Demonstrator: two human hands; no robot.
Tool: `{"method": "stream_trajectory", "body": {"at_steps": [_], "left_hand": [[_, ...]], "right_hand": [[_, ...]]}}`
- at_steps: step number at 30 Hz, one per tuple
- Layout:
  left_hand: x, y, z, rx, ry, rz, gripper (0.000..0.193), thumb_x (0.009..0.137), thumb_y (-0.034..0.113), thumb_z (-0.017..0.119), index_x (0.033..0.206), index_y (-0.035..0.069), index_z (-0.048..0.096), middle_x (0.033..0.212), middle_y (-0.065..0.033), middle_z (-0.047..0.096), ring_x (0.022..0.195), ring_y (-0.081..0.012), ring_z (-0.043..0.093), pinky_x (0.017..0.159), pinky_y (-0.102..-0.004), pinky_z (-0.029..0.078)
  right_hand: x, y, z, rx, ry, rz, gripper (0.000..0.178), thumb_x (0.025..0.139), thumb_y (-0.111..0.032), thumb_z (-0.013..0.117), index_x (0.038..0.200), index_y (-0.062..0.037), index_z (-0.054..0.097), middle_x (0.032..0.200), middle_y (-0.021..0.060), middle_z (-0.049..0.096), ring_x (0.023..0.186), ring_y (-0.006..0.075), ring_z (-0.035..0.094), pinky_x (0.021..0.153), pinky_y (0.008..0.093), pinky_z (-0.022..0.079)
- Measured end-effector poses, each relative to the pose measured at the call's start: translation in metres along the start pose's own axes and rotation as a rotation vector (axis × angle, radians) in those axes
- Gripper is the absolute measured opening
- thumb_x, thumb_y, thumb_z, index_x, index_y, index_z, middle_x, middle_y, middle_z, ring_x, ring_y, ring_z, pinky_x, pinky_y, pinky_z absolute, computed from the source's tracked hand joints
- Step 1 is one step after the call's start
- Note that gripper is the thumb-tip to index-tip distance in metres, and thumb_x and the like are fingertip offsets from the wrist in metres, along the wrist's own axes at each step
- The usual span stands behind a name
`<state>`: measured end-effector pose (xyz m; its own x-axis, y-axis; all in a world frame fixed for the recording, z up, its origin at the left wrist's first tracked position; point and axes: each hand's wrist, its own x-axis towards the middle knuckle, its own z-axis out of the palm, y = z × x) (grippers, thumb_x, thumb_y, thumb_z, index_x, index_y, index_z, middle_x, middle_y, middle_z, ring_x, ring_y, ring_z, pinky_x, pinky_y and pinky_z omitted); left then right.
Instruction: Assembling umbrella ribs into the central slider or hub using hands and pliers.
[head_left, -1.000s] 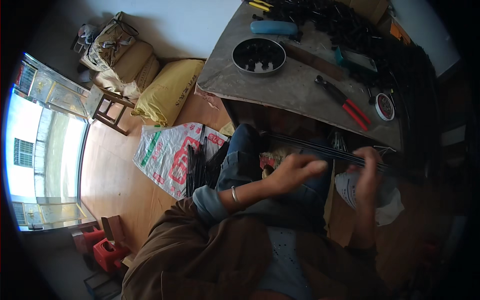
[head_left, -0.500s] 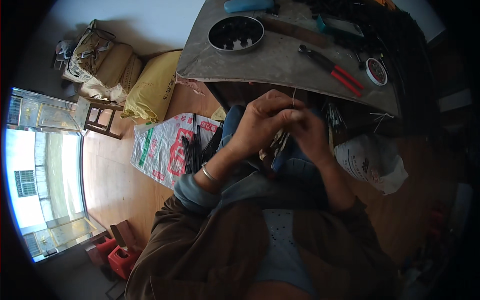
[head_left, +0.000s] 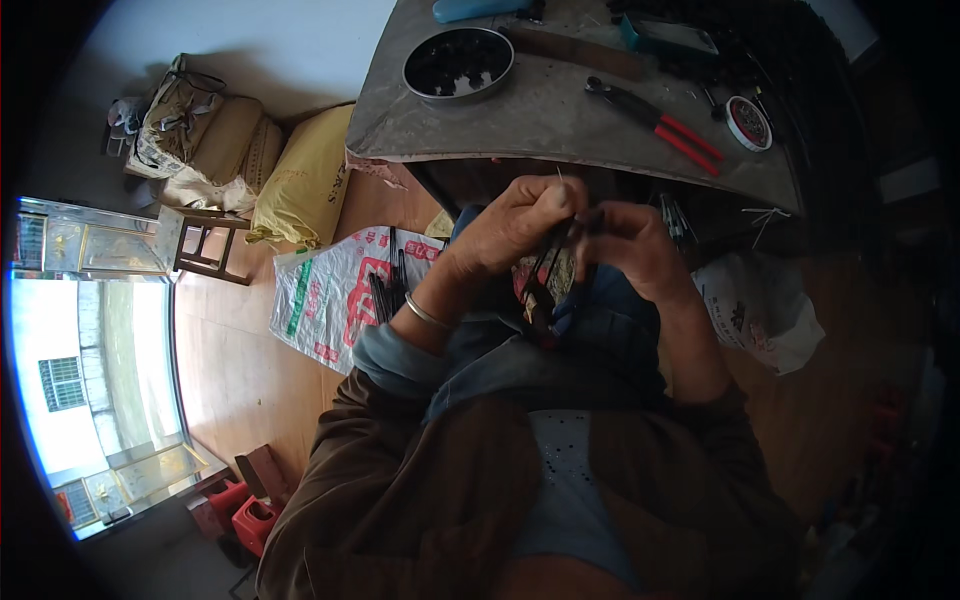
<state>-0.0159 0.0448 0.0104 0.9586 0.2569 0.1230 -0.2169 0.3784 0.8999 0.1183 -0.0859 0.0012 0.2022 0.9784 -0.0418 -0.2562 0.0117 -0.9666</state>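
Note:
Over my lap, my left hand is closed on thin dark rods that slant down from its fingers. A fine pale wire tip pokes up above the thumb. Close beside it, my right hand has its fingers bent and drawn together, with something small and dark at the tips that is too blurred to name. Both hands are just in front of the table edge. A round metal bowl of small black pieces stands on the table, and pliers with red handles lie to its right.
A small round tin and a teal box are on the table. To the left, black rods lie on a white printed sack on the floor, near a yellow sack and wooden stool. A white bag sits at right.
My right hand has moved slightly right and down, apart from the left, and its fingers show more clearly. My left hand has turned a little, and the dark rods under it now show.

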Motion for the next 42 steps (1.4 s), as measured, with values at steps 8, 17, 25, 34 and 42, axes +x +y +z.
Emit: {"method": "stream_trajectory", "body": {"at_steps": [8,17,25,34,42], "left_hand": [[0.006,0.001,0.004,0.009,-0.174,0.104,0.031,0.088,0.030,0.065,0.073,0.004,0.057,0.067,-0.0005,0.054,0.061,-0.0104,0.057,0.057,-0.0235,0.046],[0.008,-0.010,0.035,0.019,0.415,0.160,0.030,0.094,0.029,0.057,0.073,0.008,0.052,0.069,0.0036,0.047,0.063,-0.0041,0.044,0.057,-0.0203,0.037],[0.039,0.019,-0.035,0.576,0.641,0.348,0.040,0.096,0.039,0.050,0.093,0.001,0.061,0.077,-0.0046,0.058,0.068,-0.0119,0.054,0.061,-0.0287,0.045],[0.082,0.055,-0.141,1.674,0.638,-0.106,0.026,0.075,0.034,0.066,0.090,0.013,0.069,0.096,-0.0113,0.064,0.093,-0.0296,0.062,0.079,-0.0422,0.049],[0.067,0.077,-0.091,0.743,0.551,0.057,0.019,0.087,0.023,0.062,0.098,0.007,0.065,0.085,-0.0071,0.066,0.064,-0.0174,0.063,0.064,-0.0291,0.050]], "right_hand": [[-0.007,-0.004,0.002,0.078,-0.053,-0.039,0.011,0.083,-0.005,0.070,0.086,0.0011,0.061,0.076,0.0045,0.064,0.069,0.0097,0.062,0.062,0.0219,0.049],[0.001,0.000,0.031,-0.498,0.274,0.007,0.017,0.084,-0.006,0.068,0.098,0.0016,0.060,0.085,0.0011,0.062,0.080,0.0070,0.058,0.072,0.0217,0.047],[0.008,0.013,0.015,-0.030,0.187,-0.061,0.011,0.085,-0.003,0.065,0.095,0.0036,0.064,0.088,0.0060,0.067,0.079,0.0097,0.062,0.075,0.0237,0.050],[0.011,0.012,0.023,0.054,0.162,-0.063,0.009,0.087,-0.005,0.064,0.091,0.0029,0.061,0.087,0.0084,0.066,0.080,0.0131,0.063,0.075,0.0270,0.051],[0.018,0.012,0.018,0.063,0.184,-0.017,0.012,0.087,-0.009,0.066,0.089,0.0015,0.061,0.087,0.0082,0.066,0.077,0.0136,0.063,0.073,0.0265,0.050]]}}
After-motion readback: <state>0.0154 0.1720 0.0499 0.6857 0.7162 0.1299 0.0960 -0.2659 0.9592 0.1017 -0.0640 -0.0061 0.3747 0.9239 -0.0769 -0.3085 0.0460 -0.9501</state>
